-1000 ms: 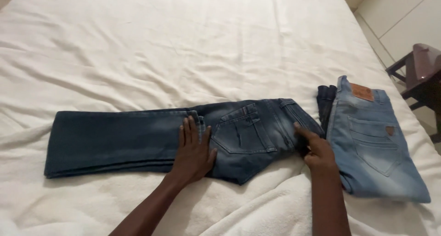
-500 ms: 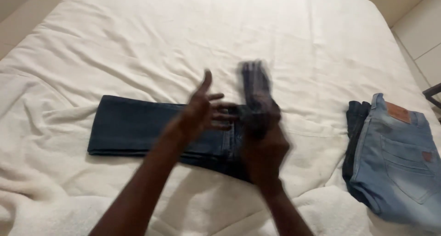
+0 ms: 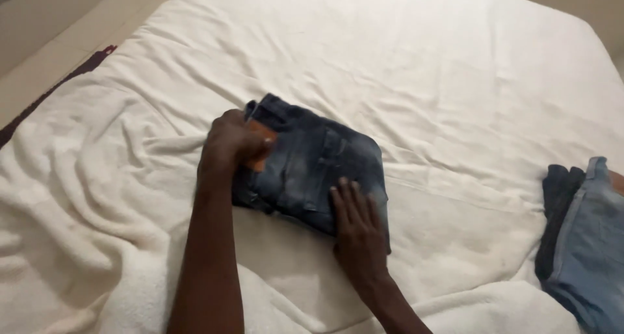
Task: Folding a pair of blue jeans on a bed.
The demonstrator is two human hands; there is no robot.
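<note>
Bed [image 3: 416, 67] with 3 garments on a rumpled white cover.

Folded dark jeans [image 3: 312, 168] lie under both hands; far to the right (at the edge) lie light blue jeans [image 3: 595, 256] beside a dark garment [image 3: 552, 217].

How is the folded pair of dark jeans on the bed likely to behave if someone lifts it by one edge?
The dark jeans are soft layered denim, so they would probably sag and unfold. The left hand and right hand both lie on the bundle, hinting it may spring open. Thick folds suggest some weight for its size.
</note>
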